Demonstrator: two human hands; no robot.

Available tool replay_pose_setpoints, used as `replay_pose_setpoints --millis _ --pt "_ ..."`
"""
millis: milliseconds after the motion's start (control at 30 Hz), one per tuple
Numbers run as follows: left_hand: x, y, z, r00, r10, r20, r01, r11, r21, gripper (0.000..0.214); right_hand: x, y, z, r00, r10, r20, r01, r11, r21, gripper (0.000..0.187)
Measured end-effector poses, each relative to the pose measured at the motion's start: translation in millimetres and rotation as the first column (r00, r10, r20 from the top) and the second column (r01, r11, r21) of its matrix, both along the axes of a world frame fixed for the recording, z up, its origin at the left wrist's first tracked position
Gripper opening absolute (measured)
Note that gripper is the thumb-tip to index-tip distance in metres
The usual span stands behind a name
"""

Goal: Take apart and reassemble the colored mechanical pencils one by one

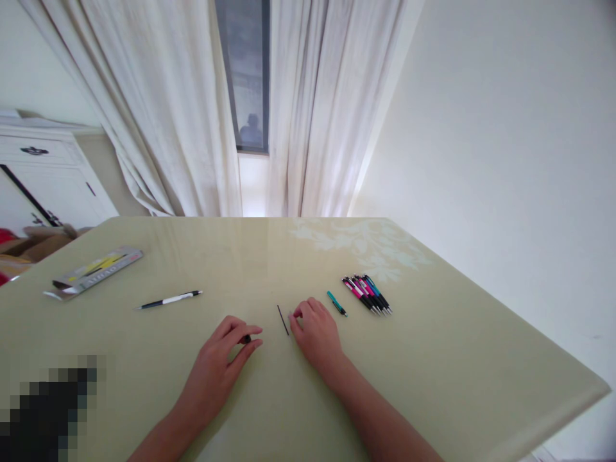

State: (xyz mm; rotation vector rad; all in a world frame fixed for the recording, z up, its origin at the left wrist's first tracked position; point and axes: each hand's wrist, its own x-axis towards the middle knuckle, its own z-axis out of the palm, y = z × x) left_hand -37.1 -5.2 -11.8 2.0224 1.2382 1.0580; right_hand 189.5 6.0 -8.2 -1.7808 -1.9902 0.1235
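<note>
My left hand (228, 350) is closed around a small black pen part (247, 339), most of it hidden by the fingers. A thin dark pen refill (283, 320) lies on the table between my two hands. Just right of the refill, my right hand (317, 330) rests low over the table with its fingers curled into a pinch. Something small and greyish shows at its fingertips, too small to name. Beyond that hand lies a teal pen barrel (337, 303) with a clip and a dark end.
Several pink and blue pens (366, 295) lie side by side at the right. A white and black pen (169, 300) lies at the left, in front of an opened cardboard box (99, 271). The pale green table (433, 359) ends near curtains (168, 109) and a wall.
</note>
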Motion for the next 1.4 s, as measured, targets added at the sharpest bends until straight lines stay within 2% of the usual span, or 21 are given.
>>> replay_pose_setpoints --millis 100,200,300,500,600,667,700,767,833,933,1000,1033,1133,1233,1300,1400 --pt "-1 1 1.1 0.990 0.024 0.137 -0.005 0.990 -0.143 0.020 -3 -10 8.3 0.973 0.194 -0.122 -0.185 0.979 0.082 0.010" --pt "-2 3 0.0 0.966 0.022 0.259 0.051 0.961 -0.273 0.024 -11 -20 14.3 0.881 0.406 -0.245 -0.397 0.914 0.086 0.015" --pt "-2 3 -0.8 0.947 0.013 0.321 0.090 0.948 -0.305 0.025 -16 -24 17.1 0.813 0.465 -0.349 -0.468 0.880 0.083 0.013" --pt "0 -1 8.8 0.982 -0.066 0.176 0.117 0.947 -0.299 0.020 -14 -22 23.2 0.668 0.330 -0.668 -0.387 0.920 0.068 0.011" --pt "2 -2 13.6 0.991 -0.097 0.089 0.118 0.956 -0.269 0.021 -12 -17 20.5 0.492 0.179 -0.852 -0.326 0.945 0.011 0.019" --pt "-1 1 13.6 0.998 -0.062 0.030 0.067 0.971 -0.229 0.024 -6 -11 16.8 0.377 0.084 -0.922 -0.246 0.969 -0.012 0.025" --pt "-3 3 12.4 1.000 -0.023 0.002 0.023 0.978 -0.208 0.026 -2 -7 15.0 0.352 0.052 -0.935 -0.193 0.981 -0.018 0.028" --pt "-13 12 8.2 0.995 0.081 -0.061 -0.090 0.982 -0.169 0.030 9 1 12.2 0.375 0.005 -0.927 -0.089 0.996 -0.030 0.030" --pt "-27 22 2.5 0.973 0.184 -0.141 -0.200 0.974 -0.110 0.034 22 7 10.2 0.471 -0.031 -0.882 -0.026 0.998 -0.049 0.027" --pt "-51 37 -4.8 0.896 0.319 -0.308 -0.309 0.947 0.082 0.043 37 13 7.0 0.730 -0.065 -0.681 0.029 0.998 -0.064 0.018" --pt "-66 42 -6.9 0.791 0.433 -0.432 -0.408 0.900 0.153 0.052 41 14 3.8 0.882 -0.071 -0.467 0.055 0.997 -0.048 0.013" --pt "-71 44 -7.3 0.738 0.473 -0.481 -0.454 0.876 0.163 0.055 42 15 2.0 0.928 -0.072 -0.366 0.061 0.997 -0.041 0.011" --pt "-82 45 -8.8 0.652 0.518 -0.553 -0.523 0.836 0.166 0.059 40 17 -2.0 0.980 -0.081 -0.181 0.074 0.996 -0.046 0.009" --pt "-83 47 -14.8 0.641 0.515 -0.570 -0.521 0.837 0.170 0.061 41 18 -0.9 0.985 -0.104 -0.138 0.100 0.994 -0.039 0.010" --pt "-78 47 -20.7 0.678 0.477 -0.559 -0.448 0.871 0.201 0.060 47 19 2.6 0.982 -0.126 -0.141 0.127 0.992 -0.004 0.011" --pt "-60 41 -25.9 0.800 0.303 -0.517 -0.197 0.948 0.251 0.055 60 20 8.4 0.975 -0.161 -0.156 0.170 0.984 0.046 0.011"
